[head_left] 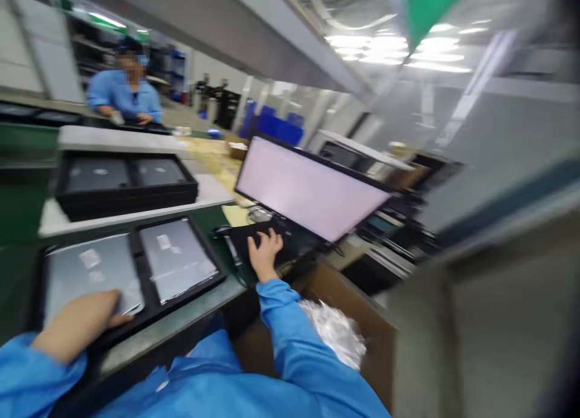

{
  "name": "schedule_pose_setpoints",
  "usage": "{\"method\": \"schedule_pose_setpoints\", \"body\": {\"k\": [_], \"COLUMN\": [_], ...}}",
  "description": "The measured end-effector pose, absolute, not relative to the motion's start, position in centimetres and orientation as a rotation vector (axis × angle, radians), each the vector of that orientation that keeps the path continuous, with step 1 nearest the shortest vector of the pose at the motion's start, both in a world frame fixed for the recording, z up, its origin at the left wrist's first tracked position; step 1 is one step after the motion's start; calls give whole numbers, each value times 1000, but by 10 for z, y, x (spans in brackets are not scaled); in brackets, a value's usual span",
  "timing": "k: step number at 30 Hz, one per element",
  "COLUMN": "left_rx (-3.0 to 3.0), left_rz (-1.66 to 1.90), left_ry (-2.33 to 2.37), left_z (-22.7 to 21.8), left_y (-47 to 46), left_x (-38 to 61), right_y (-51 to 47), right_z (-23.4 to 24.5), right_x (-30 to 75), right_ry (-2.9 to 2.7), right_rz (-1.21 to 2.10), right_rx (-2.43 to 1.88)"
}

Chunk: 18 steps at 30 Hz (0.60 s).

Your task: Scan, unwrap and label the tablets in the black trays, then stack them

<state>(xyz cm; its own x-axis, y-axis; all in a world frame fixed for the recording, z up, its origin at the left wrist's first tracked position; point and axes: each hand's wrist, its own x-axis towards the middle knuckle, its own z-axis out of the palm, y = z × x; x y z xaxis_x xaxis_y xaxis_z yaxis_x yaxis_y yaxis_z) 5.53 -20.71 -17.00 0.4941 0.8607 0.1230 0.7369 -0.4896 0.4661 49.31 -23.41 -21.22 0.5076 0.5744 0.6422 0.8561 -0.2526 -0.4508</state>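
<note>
- Crinkled clear plastic (338,333) is bulging inside the cardboard box (380,339).
- Bare bench (194,309) is fronting the black tray (141,262).
- Left hand (84,318) is crossing the tray's near edge, grip impossible to tell; right hand (265,253) is spreading its fingers apart over a dark mat (242,238).
- Two flat grey panels (181,270) are gleaming inside the tray.

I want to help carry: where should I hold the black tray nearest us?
Probably grip the near black tray by its left and right rims, coming from both sides: it is wide and flat, with a silvery panel lying in each compartment.
</note>
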Motion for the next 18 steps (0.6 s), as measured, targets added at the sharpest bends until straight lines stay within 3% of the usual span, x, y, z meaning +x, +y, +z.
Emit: {"method": "schedule_pose_setpoints", "body": {"k": [3,6,11,18], "left_rx": [2277,2037,1568,1674], "left_rz": [113,422,1006,1057], "left_ry": [1470,1681,1829,1763], "left_z": [-167,-157,-165,-176], "left_y": [-227,-237,-265,-275], "left_x": [36,16,-10,-5], "right_y": [-220,-209,-187,-126], "right_z": [-194,-170,-157,-174], "right_x": [469,421,308,183], "right_ry": [-1348,-1569,-1814,-1516], "right_rz": [-405,-132,665,1332], "right_rx": [-1672,-1364,-1161,-1476]}}
